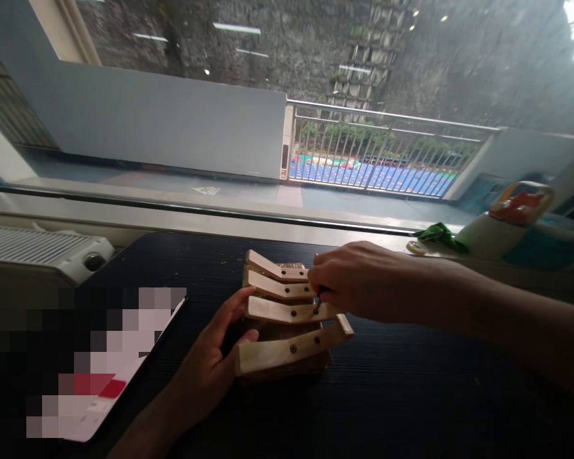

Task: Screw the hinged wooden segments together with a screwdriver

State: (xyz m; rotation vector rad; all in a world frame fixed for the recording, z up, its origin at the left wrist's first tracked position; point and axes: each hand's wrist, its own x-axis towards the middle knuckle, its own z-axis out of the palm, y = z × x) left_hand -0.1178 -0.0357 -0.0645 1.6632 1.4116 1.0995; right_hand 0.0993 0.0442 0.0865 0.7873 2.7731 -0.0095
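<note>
A wooden piece lies on the dark table, with several pale bent slats (268, 311) set across a rougher block (325, 364). Each slat carries dark round screw heads or holes. My left hand (210, 357) grips the left side of the piece, index finger near the second and third slats and thumb by the nearest one. My right hand (358, 280) is closed above the right side around a small screwdriver-like tool (319, 298). Its thin tip meets the right screw spot of the third slat from the back; its handle is mostly hidden by my fingers.
The black tabletop (411, 395) extends to the right. A pale card or board (148, 338), partly pixelated, lies at left. Behind it stands a white radiator (43, 248). At back right are a green cloth (440, 236) and a whitish container (488, 239). A window sill (220, 220) runs behind.
</note>
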